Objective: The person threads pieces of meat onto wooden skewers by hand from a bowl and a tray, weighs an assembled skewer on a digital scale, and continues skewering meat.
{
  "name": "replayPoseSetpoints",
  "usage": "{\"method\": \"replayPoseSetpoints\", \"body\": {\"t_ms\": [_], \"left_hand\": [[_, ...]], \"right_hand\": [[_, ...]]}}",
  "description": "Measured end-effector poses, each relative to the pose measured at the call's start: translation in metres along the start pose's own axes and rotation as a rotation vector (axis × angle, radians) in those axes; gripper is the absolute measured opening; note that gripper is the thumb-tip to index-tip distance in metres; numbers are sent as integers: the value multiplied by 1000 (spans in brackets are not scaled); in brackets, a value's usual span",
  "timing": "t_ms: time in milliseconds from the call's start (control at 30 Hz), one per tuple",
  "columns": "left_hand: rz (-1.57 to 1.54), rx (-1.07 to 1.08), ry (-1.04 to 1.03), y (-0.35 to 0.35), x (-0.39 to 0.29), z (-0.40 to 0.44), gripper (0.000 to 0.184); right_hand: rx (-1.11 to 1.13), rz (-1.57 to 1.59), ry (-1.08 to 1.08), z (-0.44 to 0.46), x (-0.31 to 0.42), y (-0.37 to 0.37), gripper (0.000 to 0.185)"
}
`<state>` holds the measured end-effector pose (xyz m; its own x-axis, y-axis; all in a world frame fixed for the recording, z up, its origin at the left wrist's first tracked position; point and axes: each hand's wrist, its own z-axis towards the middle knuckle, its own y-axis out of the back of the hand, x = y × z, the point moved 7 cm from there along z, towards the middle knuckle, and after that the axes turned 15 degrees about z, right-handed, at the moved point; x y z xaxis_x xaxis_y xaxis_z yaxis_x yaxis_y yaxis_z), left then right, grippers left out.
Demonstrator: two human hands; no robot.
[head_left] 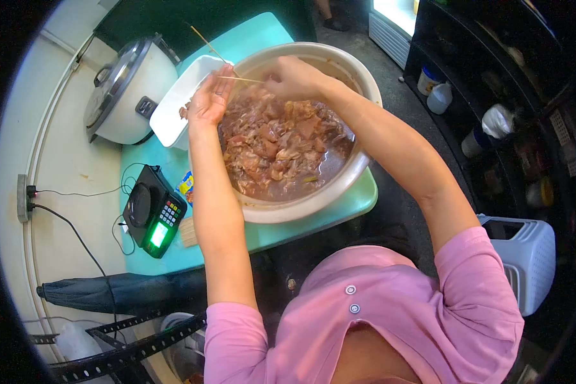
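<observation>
Over the left rim of a large cream basin (306, 210), my left hand (210, 99) is turned palm up, fingers curled around a thin bamboo skewer (242, 79). That skewer runs level toward my right hand (290, 75). A second thin stick (206, 42) slants up past the left fingertips; whether I grip it too is unclear. My right hand is closed above the basin, close to the skewer's end, smeared by motion, and what its fingers hold is hidden. Sliced raw meat (278, 144) in brownish liquid fills the basin. A white rectangular tub (166, 121) stands behind my left hand, with meat bits near its edge.
A rice cooker (131, 93) stands left of the tub. On the turquoise table (262, 237) are a digital scale (152, 211) with a lit display and a small colourful packet (185, 187). Dark shelves (493, 83) line the right; a grey plastic bin (530, 262) stands below.
</observation>
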<state>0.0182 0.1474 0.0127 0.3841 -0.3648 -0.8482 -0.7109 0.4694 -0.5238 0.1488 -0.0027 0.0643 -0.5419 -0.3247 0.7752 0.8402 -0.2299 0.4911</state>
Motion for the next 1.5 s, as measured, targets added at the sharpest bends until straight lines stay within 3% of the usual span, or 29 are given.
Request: {"method": "replayPoseSetpoints", "body": {"t_ms": [567,1033,1233,1367,1500], "left_hand": [[21,3,-39,-4,1,3,23],[231,-16,-115,-22,4,-2,23],[260,-46,-132,-26,7,-3,23],[246,-28,-148,-27,3,-6,23],[-7,-57,-17,-18,2,-10,24]], "right_hand": [[-30,-7,61,-1,2,-5,22],[-89,45,67,2,-2,-8,21],[-135,86,188,1,7,-8,23],[-143,94,102,1,7,-8,23],[-159,98,24,-2,12,-9,22]]}}
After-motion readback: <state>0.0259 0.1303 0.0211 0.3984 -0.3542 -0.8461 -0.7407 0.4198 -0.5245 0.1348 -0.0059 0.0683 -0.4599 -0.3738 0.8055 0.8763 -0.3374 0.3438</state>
